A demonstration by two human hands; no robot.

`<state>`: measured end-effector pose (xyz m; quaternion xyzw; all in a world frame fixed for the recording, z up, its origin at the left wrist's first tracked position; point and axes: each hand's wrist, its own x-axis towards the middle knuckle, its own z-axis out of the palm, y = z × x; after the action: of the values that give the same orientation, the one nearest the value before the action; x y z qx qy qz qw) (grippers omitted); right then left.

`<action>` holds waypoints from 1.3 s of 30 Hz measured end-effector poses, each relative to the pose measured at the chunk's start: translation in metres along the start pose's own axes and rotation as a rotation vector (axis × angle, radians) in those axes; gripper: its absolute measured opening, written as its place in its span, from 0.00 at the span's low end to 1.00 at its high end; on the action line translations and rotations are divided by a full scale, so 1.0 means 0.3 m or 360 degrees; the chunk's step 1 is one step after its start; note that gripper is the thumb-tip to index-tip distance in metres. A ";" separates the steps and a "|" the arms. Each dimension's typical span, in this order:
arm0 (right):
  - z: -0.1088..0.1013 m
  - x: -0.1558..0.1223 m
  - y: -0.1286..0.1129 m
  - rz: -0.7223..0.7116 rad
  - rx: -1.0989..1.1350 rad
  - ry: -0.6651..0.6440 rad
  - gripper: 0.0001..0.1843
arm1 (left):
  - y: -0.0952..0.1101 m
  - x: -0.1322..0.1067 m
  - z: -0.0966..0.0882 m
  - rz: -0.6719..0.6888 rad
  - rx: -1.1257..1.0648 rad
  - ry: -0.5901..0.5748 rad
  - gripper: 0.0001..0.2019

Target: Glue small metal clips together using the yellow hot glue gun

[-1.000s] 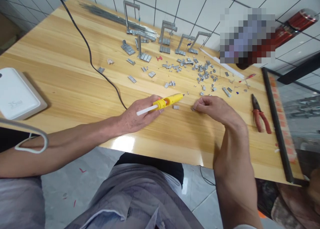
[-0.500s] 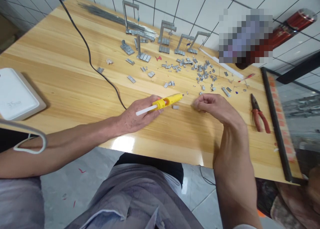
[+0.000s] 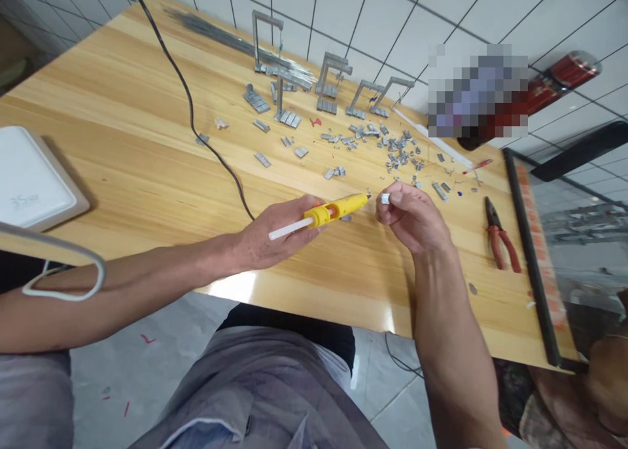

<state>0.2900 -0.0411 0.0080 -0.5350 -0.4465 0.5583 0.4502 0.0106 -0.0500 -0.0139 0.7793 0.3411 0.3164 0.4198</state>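
My left hand is wrapped round a yellow hot glue gun, with a white glue stick poking out of its back end. The gun's dark nozzle points right, toward my right hand. Between thumb and fingers, that hand pinches a small silvery-grey metal-looking piece, just right of the nozzle and apart from it. Another small grey piece lies on the table beneath the gun, partly covered by it.
Several grey bracket-like frames stand at the back near thin rods. Loose grey pieces are scattered mid-table. Red-handled pliers lie right, beside a black-framed panel. A white box and black cable are left.
My right hand has turned and lifted, and the small grey piece now shows in its fingertips. The glue gun stays in my left hand, nearly still. The view has shifted slightly.
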 end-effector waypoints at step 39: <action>0.077 -0.004 0.044 -0.0440 -0.0404 0.0294 0.13 | -0.003 -0.003 -0.004 0.0130 0.0033 0.0106 0.10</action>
<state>0.2666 -0.0454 -0.0041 -0.5700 -0.5392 0.3790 0.4907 0.0090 -0.0497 -0.0144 0.7860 0.3258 0.3555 0.3869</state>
